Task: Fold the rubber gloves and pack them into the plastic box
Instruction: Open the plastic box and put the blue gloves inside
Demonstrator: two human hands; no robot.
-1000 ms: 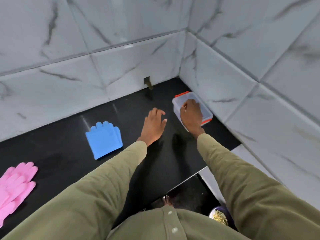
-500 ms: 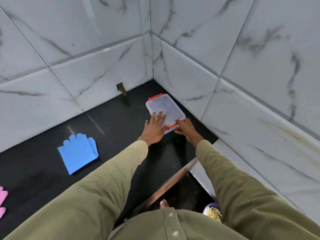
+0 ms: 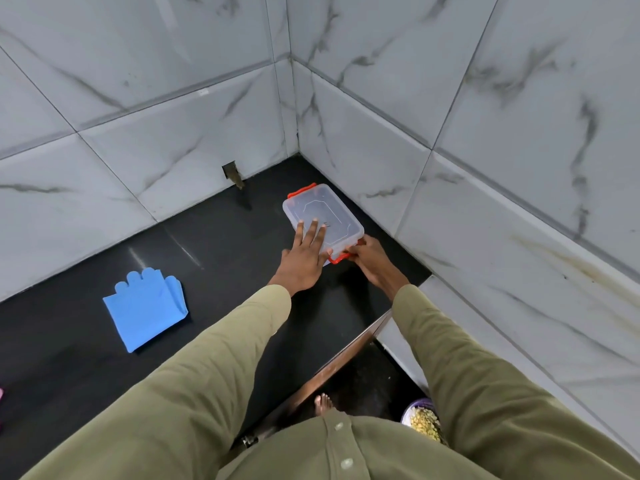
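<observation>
Clearance, wall corner
Plastic box (image 3: pixel 322 216) sits near tiled walls (image 3: pixel 381 161); open black tabletop (image 3: pixel 221 258) separates it from blue glove (image 3: pixel 145 308).

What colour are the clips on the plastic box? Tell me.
Orange-red. The near clip under the right hand and the far one show best in the head view, on the plastic box.

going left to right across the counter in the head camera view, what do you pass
Blue glove → left hand → right hand. The plastic box overlaps both hands, so it is left out.
</observation>
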